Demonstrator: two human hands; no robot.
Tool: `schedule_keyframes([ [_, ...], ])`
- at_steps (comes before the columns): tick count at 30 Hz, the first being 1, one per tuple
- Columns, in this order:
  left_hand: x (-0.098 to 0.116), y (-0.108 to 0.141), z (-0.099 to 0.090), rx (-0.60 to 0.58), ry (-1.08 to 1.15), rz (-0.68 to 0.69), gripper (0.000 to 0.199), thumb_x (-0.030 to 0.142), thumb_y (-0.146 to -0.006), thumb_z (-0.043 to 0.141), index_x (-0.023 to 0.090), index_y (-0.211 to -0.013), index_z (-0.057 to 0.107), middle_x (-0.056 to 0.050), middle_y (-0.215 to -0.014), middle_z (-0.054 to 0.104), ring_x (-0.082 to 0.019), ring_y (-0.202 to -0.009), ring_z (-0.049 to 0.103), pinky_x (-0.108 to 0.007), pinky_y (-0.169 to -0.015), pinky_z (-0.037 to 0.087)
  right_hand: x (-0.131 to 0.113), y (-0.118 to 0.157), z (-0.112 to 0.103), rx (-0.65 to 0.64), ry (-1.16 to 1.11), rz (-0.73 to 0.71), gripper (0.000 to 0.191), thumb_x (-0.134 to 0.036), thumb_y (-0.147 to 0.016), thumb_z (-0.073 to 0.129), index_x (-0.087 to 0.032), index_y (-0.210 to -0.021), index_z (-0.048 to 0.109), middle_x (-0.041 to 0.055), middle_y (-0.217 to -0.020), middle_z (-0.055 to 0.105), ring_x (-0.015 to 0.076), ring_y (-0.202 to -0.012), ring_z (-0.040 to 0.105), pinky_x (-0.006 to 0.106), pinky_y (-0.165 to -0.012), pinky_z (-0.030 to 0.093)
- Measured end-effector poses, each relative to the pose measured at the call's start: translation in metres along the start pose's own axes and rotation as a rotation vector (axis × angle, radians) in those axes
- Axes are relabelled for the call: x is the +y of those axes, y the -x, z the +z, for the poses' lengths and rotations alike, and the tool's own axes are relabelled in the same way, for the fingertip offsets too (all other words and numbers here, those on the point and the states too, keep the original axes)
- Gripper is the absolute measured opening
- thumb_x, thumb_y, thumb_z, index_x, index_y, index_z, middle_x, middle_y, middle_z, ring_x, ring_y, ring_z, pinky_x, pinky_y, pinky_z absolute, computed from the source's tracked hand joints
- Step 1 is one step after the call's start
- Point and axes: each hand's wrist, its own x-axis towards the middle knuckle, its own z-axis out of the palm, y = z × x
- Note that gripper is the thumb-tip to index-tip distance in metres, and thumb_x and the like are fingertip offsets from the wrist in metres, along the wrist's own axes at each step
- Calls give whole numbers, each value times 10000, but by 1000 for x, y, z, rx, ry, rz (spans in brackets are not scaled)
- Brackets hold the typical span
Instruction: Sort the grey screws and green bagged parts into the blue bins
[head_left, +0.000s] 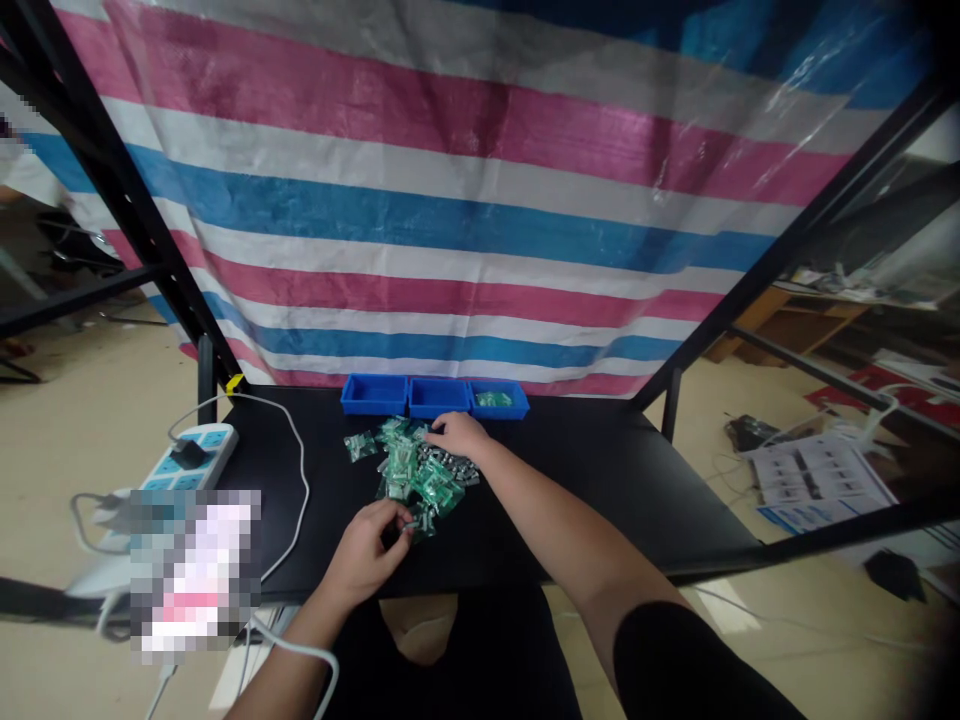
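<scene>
Left hand [364, 552] is curled up, fingers [391, 510] pinched on what looks like a small clear bag [411, 524] at the near edge of the pile. Right hand [457, 435] sits half open on the far side of it, can't tell if it's gripping anything. The pile [417, 478] is clear bags of green circuit boards plus some silvery bits, on a black table [600, 490]. Just past it are three blue bins [439, 397], the right one holding more green bags [493, 399]. Striped tarp [450, 200] hangs behind.
</scene>
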Motion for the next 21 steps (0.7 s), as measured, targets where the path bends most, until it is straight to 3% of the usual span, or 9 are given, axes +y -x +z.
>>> schedule_keyframes([
  [3, 2, 0, -1, -2, 6, -8, 113, 283, -928, 553, 214, -950, 639, -47, -861, 653, -201, -844, 630, -320, -797, 469, -16, -3, 5, -12, 88, -52, 439, -554, -717, 804, -279, -1059, 784, 77, -1112, 731, 283, -1039, 659, 298, -792, 472],
  [6, 2, 0, -1, -9, 9, -20, 119, 284, -936, 543, 215, -957, 637, -47, -868, 651, -200, -848, 626, -322, -800, 464, -24, -4, 8, -9, 158, -88, 425, -528, -747, 784, -256, -1073, 781, 104, -1194, 685, 296, -1111, 625, 308, -858, 467],
  [15, -2, 0, 0, -10, 8, -14, 114, 285, -927, 554, 215, -947, 642, -39, -860, 652, -196, -842, 630, -313, -803, 465, -28, 4, 14, 39, 202, -111, 146, -304, -894, 621, -253, -893, 757, 42, -1041, 712, 205, -958, 648, 270, -796, 454],
  [21, -3, -1, 0, -27, 4, -9, 120, 286, -934, 553, 211, -961, 641, -43, -864, 653, -194, -843, 622, -320, -808, 464, -24, 0, 18, 67, 151, -127, 140, -351, -837, 700, -236, -910, 730, 55, -1021, 714, 245, -1044, 598, 307, -906, 426],
])
